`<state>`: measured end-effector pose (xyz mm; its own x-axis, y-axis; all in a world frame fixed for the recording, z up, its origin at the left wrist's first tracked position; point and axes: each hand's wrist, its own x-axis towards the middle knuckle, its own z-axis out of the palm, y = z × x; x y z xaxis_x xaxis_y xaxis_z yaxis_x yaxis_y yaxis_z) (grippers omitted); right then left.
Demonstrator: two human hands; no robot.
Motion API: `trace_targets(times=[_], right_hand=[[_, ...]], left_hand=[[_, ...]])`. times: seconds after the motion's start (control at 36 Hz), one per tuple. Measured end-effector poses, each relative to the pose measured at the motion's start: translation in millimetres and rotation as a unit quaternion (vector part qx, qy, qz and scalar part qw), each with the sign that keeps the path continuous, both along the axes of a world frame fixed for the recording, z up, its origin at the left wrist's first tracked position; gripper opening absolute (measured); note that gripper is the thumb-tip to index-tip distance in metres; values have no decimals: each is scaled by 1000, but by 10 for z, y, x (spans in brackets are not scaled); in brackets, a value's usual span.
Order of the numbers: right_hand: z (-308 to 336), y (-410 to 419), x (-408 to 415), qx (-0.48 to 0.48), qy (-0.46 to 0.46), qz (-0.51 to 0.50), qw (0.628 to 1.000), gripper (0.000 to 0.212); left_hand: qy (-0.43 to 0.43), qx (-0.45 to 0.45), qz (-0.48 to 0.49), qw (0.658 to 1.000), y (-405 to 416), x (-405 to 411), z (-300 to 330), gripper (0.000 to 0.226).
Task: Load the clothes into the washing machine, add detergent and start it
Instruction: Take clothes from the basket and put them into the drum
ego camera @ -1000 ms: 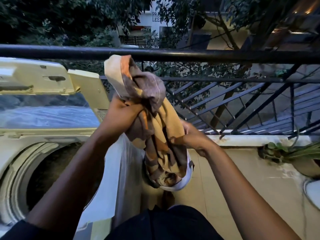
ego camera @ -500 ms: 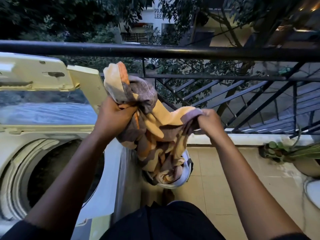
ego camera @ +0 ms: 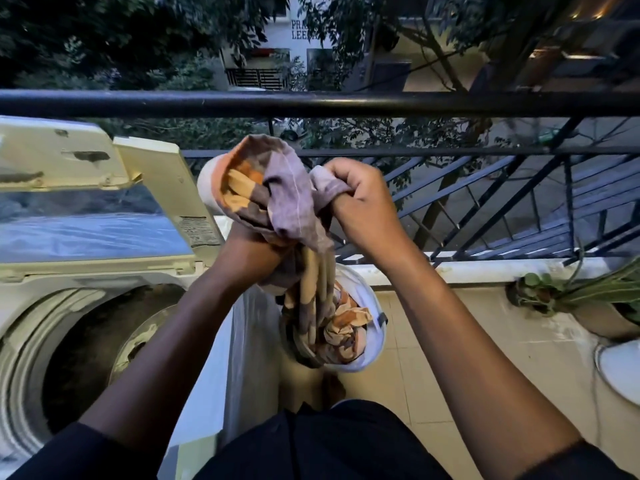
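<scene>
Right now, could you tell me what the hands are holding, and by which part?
Both grip one patterned cloth: the left hand round its bunched middle, the right hand pinching an upper end.

- Left hand [ego camera: 249, 251]: fingers buried behind the cloth [ego camera: 277, 202]; grip shape not readable.
- Cloth's lower end bunched inside the bucket [ego camera: 375, 344], covering its inside; bucket's left rim hidden behind the hanging folds.
- Washer [ego camera: 45, 306] cut by the left edge; drum [ego camera: 83, 358] dark, contents not discernible, near side blocked by the left forearm.
- Label [ego camera: 199, 230] on the lid [ego camera: 156, 174]: print too small to read.
- Plant pot [ego camera: 602, 317] and a white object [ego camera: 623, 368] clipped by the right edge.
- Distant sign [ego camera: 301, 29] half hidden by leaves.
</scene>
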<state>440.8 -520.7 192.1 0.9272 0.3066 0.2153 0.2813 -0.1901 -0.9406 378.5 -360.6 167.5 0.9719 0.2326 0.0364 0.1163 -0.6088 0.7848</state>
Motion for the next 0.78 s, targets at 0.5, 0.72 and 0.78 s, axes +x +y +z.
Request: trace_targets(times=[0.5,0.72,0.78], right_hand=[[-1037,-218,-201,-170,93,53,980,20],[-1890,-185,-473,-309,212,150,915,23],[-1984,-170,-521,-320,232,171,902,20]], left_hand=[[-71,-192,160,966,214,123,389,43],[-122,-280,140,942,266,96,669,23],[-110,-287,145,941,329,95,654,27]])
